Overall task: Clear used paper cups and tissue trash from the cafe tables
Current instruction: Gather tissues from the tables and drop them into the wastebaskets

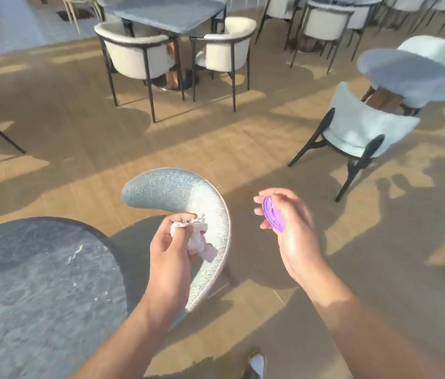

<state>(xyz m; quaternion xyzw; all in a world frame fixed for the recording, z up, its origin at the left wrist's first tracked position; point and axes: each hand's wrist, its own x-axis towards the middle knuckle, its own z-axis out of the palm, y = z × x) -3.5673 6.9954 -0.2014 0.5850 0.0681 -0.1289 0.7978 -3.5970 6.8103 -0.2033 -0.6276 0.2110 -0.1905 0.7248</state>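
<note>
My left grip [170, 242] is closed tight around a scrunched white tissue [198, 239]. It hangs in the air over the curved back of a gray chair [177, 192], just beside the round table [38, 269] at my lower left. My right grip [289, 228] is curled around a small purple lid [273, 212], which looks like a cup lid. It is up over the wood floor, apart from the left one.

I think this is the carry-away step. Both bits of trash are off the table and in my grips. I can't see any paper cups from here, and I can't see a bin either.

Next I need a place to drop this stuff, so I should look around for a bin. The tissue is light and floppy, so I must hold on well while I walk. Then I should check the other tables, like the square table [166, 12] far ahead. Its top looks blurry, so I can't tell if trash is on it.
</note>
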